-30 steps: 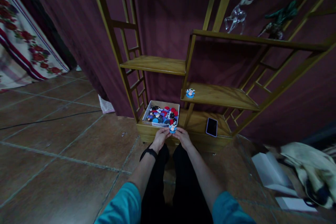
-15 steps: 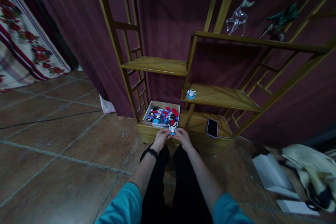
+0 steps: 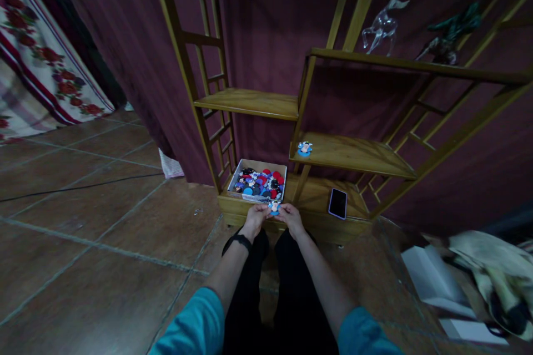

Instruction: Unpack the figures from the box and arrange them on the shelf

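Between my two hands is a small toy figurine [image 3: 274, 208] with a blue round base. My left hand [image 3: 257, 219] grips its left side, and my right hand [image 3: 291, 218] pinches it from the right. Just beyond my fingers stands a white box [image 3: 284, 180] filled with several jumbled figurines [image 3: 260, 183] on red, blue and black bases. A similar figurine [image 3: 305, 148] with a blue base stands upright at the left end of the middle shelf [image 3: 353, 154].
A phone [image 3: 337, 203] lies on the low wooden ledge to the right. Higher up, a glass deer [image 3: 381, 25] and a dark green ornament [image 3: 452, 33] occupy the upper shelf [image 3: 400, 64]. White boxes [image 3: 435, 280] and pale cloth [image 3: 491, 266] lie on the floor at right.
The view has shifted very slightly. Both hands keep hold of the figurine in nearly the same place, and everything else stays where it was.
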{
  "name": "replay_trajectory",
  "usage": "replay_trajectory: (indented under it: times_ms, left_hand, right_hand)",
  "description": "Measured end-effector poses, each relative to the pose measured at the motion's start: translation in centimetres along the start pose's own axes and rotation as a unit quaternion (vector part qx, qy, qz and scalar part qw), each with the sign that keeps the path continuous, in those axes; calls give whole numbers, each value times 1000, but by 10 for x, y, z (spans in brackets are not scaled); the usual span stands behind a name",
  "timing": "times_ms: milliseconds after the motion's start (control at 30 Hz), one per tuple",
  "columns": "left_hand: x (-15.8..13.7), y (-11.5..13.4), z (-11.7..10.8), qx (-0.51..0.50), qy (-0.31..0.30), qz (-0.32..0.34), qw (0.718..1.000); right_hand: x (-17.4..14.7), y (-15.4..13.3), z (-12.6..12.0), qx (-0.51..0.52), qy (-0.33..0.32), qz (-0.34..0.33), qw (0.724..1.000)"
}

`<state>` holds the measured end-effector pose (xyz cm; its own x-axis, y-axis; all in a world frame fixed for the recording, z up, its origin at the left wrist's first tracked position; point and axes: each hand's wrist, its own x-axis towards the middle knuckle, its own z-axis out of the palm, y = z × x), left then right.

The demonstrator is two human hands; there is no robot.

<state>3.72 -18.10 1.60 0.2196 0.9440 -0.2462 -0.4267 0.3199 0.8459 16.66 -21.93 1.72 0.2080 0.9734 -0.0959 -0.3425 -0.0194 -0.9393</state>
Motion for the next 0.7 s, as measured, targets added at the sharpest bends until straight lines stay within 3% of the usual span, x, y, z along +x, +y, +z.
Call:
replay_trajectory:
  times_ms: [233, 567, 700]
  left_hand:
    - [-2, 4, 3, -39, 14, -17, 999]
    - [-12, 11, 7, -56, -60, -46, 996]
    - [-13, 11, 7, -53, -63, -49, 995]
  right_hand:
    - [0, 1, 1, 56, -6, 1, 998]
    - [-1, -1, -2, 74, -21, 5, 997]
    - [0, -1, -2, 81, -27, 5, 996]
